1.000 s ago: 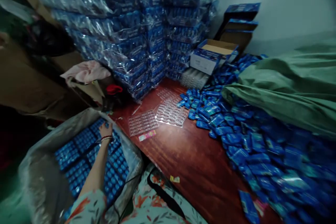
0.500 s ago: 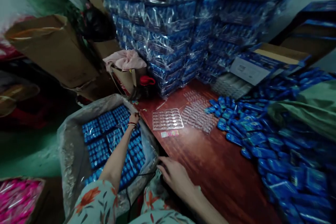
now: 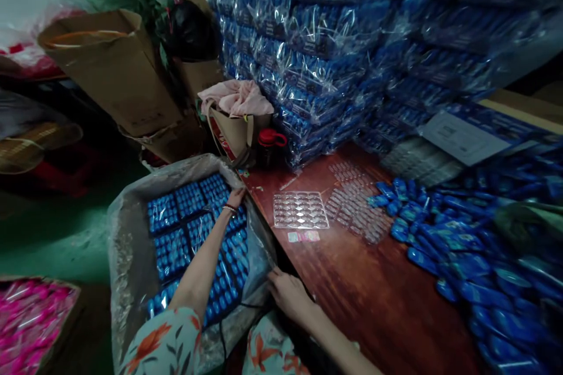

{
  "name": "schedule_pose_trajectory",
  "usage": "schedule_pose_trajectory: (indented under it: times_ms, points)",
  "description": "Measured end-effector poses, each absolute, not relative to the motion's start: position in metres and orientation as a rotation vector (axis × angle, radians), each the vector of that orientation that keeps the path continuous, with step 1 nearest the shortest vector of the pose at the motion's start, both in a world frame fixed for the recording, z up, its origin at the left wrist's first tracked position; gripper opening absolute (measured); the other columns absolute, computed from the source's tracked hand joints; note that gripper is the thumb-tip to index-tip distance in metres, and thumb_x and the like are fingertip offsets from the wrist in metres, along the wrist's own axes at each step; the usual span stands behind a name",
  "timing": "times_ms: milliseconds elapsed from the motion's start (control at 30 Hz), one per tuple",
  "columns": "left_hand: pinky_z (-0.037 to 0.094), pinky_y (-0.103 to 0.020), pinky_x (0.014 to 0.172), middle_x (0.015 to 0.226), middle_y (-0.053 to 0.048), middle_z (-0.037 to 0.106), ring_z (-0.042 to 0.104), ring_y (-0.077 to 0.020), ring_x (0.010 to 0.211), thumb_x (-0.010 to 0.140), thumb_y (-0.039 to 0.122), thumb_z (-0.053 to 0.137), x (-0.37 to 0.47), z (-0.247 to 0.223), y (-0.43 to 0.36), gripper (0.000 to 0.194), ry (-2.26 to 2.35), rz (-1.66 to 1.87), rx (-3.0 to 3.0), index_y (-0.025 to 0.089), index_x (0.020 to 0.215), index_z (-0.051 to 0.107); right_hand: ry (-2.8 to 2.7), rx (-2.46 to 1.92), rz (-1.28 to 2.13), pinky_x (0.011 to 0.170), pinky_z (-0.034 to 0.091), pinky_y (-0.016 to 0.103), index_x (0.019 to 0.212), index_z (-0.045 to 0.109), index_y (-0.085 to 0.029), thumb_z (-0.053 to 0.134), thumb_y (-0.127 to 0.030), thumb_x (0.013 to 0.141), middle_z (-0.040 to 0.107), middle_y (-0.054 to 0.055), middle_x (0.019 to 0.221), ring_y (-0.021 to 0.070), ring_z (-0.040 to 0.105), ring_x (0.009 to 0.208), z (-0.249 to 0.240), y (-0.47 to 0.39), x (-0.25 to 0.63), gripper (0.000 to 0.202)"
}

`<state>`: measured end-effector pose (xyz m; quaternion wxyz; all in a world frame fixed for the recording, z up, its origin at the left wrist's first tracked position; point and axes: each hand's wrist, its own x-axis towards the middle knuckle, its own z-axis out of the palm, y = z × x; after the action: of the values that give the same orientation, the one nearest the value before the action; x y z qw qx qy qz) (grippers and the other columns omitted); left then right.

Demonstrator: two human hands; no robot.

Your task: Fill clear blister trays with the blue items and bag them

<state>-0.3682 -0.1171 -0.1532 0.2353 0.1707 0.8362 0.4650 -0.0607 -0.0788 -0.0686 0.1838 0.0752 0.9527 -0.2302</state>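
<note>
My left hand [image 3: 236, 197], with a bracelet at the wrist, is closed on the right upper rim of a plastic-lined box [image 3: 125, 258]. Packs of blue wrapped pieces [image 3: 171, 252] fill the box in rows. My right hand [image 3: 288, 293] grips the liner at the box's right edge, its fingers pressed together, beside the edge of the red-brown table [image 3: 352, 287]. On the table lie a clear moulded tray [image 3: 301, 210], a small pink and white label strip [image 3: 303, 237] beneath it, and more clear trays [image 3: 358, 208] to the right.
Loose blue packets [image 3: 475, 263] cover the table's right side. Plastic-wrapped blue stacks [image 3: 308, 53] rise behind. A bag with a pink cloth [image 3: 237, 98] and a red-lidded bottle [image 3: 269, 143] stand at the far edge. A box of pink packets [image 3: 35, 322] sits lower left.
The view has shifted left, so most things appear further right. My right hand's fingers have closed on the liner edge. My left hand stays at the box rim.
</note>
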Motion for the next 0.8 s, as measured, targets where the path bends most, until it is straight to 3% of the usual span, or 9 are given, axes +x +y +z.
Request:
schedule_pose_trajectory:
  times_ms: [133,300,400,500,600,667,733,800]
  points:
    - [0.051,-0.039,0.079,0.111,-0.008,0.057,0.058,-0.019,0.094,0.087,0.034,0.053,-0.383,-0.149,-0.13,0.033,2.33,1.229,0.399,0.014,0.113,0.053,2.665,0.253,-0.823,0.083,0.045,0.024,0.106,0.058,-0.021,0.04,-0.015,0.087,0.056,0.005,0.118,0.0151,0.061,0.096,-0.083,-0.08,-0.043,0.026]
    - [0.045,-0.046,0.09,0.122,-0.01,0.051,0.053,-0.023,0.107,0.088,0.036,0.052,-0.409,-0.137,-0.164,0.037,2.596,1.053,0.22,0.016,0.119,0.05,2.671,0.272,-0.712,0.089,0.045,0.034,0.109,0.057,-0.021,0.037,-0.016,0.089,0.051,0.008,0.125,0.0234,0.049,0.116,-0.089,-0.091,-0.043,0.029]
    - [0.037,-0.051,0.097,0.126,-0.011,0.05,0.048,-0.0263,0.115,0.086,0.039,0.053,-0.402,-0.143,-0.176,0.041,2.666,0.878,0.19,0.016,0.12,0.051,2.686,0.262,-0.734,0.096,0.041,0.036,0.113,0.055,-0.02,0.035,-0.009,0.087,0.049,0.008,0.129,0.0235,0.043,0.123,-0.087,-0.095,-0.045,0.034]
    - [0.029,-0.054,0.101,0.128,-0.015,0.051,0.04,-0.033,0.125,0.083,0.047,0.051,-0.382,-0.158,-0.179,0.048,2.698,0.733,0.231,0.018,0.122,0.052,2.748,0.296,-0.753,0.102,0.035,0.034,0.11,0.056,-0.017,0.033,0.0,0.083,0.054,0.008,0.12,0.0199,0.045,0.12,-0.083,-0.097,-0.044,0.04]
    - [0.026,-0.054,0.101,0.131,-0.018,0.048,0.033,-0.0359,0.129,0.083,0.051,0.045,-0.366,-0.172,-0.18,0.056,2.739,0.625,0.26,0.019,0.128,0.047,2.799,0.271,-0.743,0.1,0.037,0.031,0.104,0.058,-0.016,0.033,0.0,0.082,0.057,0.008,0.109,0.0189,0.05,0.111,-0.076,-0.095,-0.04,0.037]
    - [0.026,-0.053,0.101,0.133,-0.019,0.045,0.032,-0.0357,0.13,0.083,0.051,0.042,-0.363,-0.176,-0.181,0.059,2.76,0.572,0.274,0.018,0.132,0.043,2.836,0.27,-0.73,0.098,0.038,0.032,0.102,0.058,-0.017,0.036,-0.009,0.087,0.057,0.008,0.108,0.0204,0.05,0.11,-0.07,-0.093,-0.041,0.028]
    - [0.027,-0.051,0.101,0.135,-0.019,0.044,0.031,-0.0354,0.131,0.083,0.05,0.041,-0.362,-0.178,-0.182,0.061,2.778,0.536,0.29,0.017,0.135,0.04,2.88,0.338,-0.713,0.094,0.041,0.035,0.108,0.056,-0.017,0.04,-0.029,0.091,0.055,0.01,0.112,0.0228,0.051,0.109,-0.063,-0.093,-0.052,0.026]
    - [0.029,-0.051,0.1,0.136,-0.019,0.042,0.03,-0.035,0.131,0.084,0.049,0.038,-0.361,-0.178,-0.183,0.062,2.797,0.516,0.304,0.017,0.137,0.036,2.883,0.454,-0.648,0.084,0.047,0.038,0.123,0.046,-0.016,0.046,-0.049,0.086,0.05,0.014,0.12,0.026,0.054,0.104,-0.058,-0.096,-0.075,0.05]
